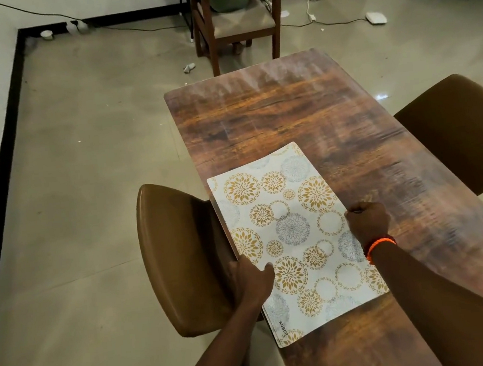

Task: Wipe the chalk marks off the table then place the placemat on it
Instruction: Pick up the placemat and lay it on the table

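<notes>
A white placemat (296,236) with gold and grey flower circles lies on the near left part of the wooden table (332,119), its left edge hanging slightly over the table's side. My left hand (252,280) grips the mat's left edge, thumb on top. My right hand (368,220), with an orange band at the wrist, pinches the mat's right edge with curled fingers. Faint whitish smears show on the far part of the table.
A brown padded chair (182,257) stands close against the table's left side, another brown chair (461,130) at the right. A wooden chair (235,19) stands beyond the far end. Cables and small items lie on the tiled floor.
</notes>
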